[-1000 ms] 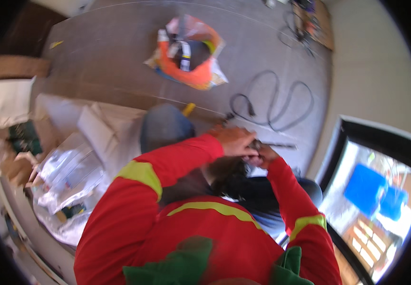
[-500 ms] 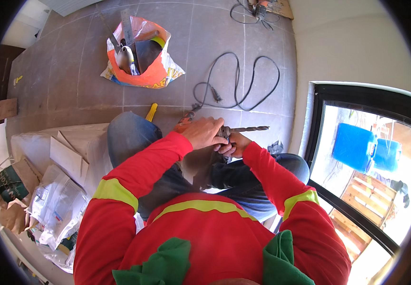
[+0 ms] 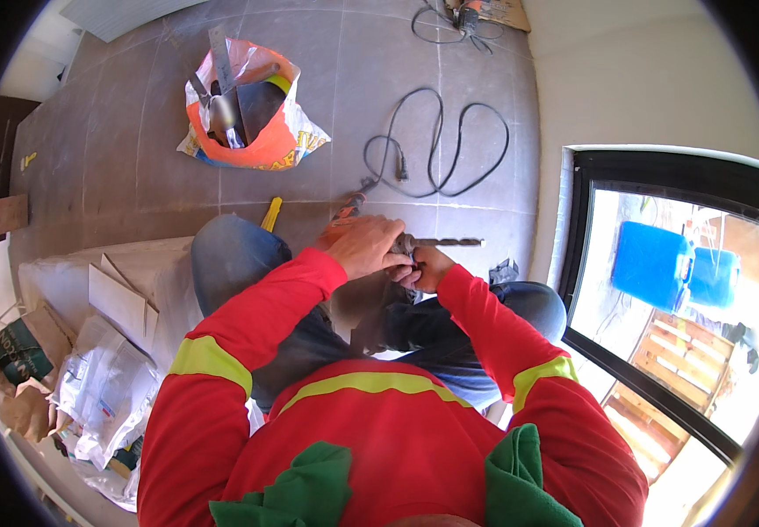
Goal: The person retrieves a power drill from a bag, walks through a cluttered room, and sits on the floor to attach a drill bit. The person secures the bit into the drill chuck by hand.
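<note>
A power drill with an orange body lies across my lap, its long twisted drill bit pointing right. My left hand is wrapped over the drill near its chuck. From the other side, my right hand closes its fingers around the chuck area, just below the bit. Both hands hide much of the drill's front and handle. From the drill's rear a black cord runs in loops over the tiles, and its plug rests loose on the floor.
An orange and white sack of tools stands ahead on the left. A yellow tool lies by my left knee. Another corded tool sits far ahead. Plastic wrapping is piled at left; a black-framed glass door is at right.
The bit has tilted slightly, its tip now a little lower in the picture. Both hands keep their hold on the drill. The whole view has shifted a little.
</note>
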The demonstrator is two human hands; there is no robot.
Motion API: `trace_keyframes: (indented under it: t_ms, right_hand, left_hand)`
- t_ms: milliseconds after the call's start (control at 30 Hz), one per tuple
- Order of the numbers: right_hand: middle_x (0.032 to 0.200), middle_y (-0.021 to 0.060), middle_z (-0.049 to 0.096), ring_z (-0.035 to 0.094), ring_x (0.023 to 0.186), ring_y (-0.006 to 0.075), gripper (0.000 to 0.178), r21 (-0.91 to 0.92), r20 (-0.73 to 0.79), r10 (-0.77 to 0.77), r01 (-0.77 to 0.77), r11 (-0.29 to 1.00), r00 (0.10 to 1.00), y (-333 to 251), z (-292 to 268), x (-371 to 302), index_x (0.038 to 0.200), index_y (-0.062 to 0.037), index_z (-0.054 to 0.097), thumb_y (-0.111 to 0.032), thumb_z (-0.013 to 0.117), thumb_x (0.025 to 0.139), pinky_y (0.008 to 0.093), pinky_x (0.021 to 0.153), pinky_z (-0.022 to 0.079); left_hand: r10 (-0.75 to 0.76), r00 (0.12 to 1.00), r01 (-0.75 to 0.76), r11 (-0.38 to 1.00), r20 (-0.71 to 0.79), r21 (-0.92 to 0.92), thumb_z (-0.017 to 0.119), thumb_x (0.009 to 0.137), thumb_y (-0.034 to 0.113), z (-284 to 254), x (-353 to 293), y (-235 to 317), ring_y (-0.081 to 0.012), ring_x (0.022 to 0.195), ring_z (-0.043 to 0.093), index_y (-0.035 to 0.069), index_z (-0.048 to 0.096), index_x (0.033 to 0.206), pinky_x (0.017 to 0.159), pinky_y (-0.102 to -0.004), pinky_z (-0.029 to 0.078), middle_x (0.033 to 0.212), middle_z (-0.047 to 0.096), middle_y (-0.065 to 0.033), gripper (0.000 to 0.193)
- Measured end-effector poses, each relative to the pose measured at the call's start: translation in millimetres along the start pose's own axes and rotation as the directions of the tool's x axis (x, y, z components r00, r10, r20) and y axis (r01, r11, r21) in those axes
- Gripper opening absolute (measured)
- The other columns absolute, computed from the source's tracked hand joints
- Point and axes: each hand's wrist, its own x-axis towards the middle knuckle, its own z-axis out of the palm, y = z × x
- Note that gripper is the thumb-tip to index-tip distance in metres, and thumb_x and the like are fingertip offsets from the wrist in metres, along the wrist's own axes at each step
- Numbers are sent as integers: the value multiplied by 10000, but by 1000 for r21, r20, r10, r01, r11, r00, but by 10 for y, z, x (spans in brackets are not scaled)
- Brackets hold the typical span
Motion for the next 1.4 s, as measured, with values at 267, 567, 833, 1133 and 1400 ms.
trace_keyframes:
  t_ms: [267, 567, 833, 1133, 1400]
  right_hand:
    - [1029, 59, 619, 607, 738, 241, 255, -185, -170, -328, 297, 937, 929, -148, 339, -191, 1156, -201, 561, -405, 456, 1043, 286, 521, 423]
    - [943, -2, 568, 548, 854, 109, 492, -727, -47, -908, 609, 317, 417, 32, 1096, -170, 1174, -67, 570, -522, 431, 1050, 301, 680, 478]
    - [858, -20, 546, 491, 741, 69, 197, -842, 155, -967, 539, -22, 201, 129, 1043, 177, 1133, -32, 598, -171, 474, 1068, 246, 656, 421]
    - [937, 297, 639, 615, 887, 497, 290, -928, 241, -962, 320, -190, 129, 381, 1484, 413, 1024, 36, 580, -252, 551, 1016, 510, 750, 486]
    - [912, 284, 624, 603, 873, 492, 249, -894, 332, -912, 388, -224, 240, 410, 1303, 452, 1021, 42, 584, -204, 584, 987, 512, 760, 484]
  left_hand:
    - [-52, 989, 42, 997, -139, -70, 746, 859, 395, 86, 167, -79, -371, 1117, 594, 32, 549, 1174, 911, -470, 466, 1107, 651, -172, 520]
    - [-496, 849, 376, 809, -181, -453, 641, 963, 406, -131, 269, 45, -379, 837, 702, -7, 535, 1097, 713, -448, 523, 877, 688, -217, 447]
    - [-625, 781, 444, 548, 6, -709, 589, 983, 515, -167, 86, -150, -242, 838, 693, -15, 577, 1130, 754, -370, 541, 951, 698, -144, 550]
    - [-626, 733, 361, 30, 264, -932, 404, 1056, 542, -358, -452, 43, -197, 1250, 562, 48, 486, 1438, 1035, -338, 476, 1386, 564, -101, 630]
    - [-647, 737, 314, 72, 195, -947, 414, 1061, 525, -257, -639, 4, -172, 1245, 529, 10, 486, 1433, 1057, -320, 435, 1403, 534, -114, 639]
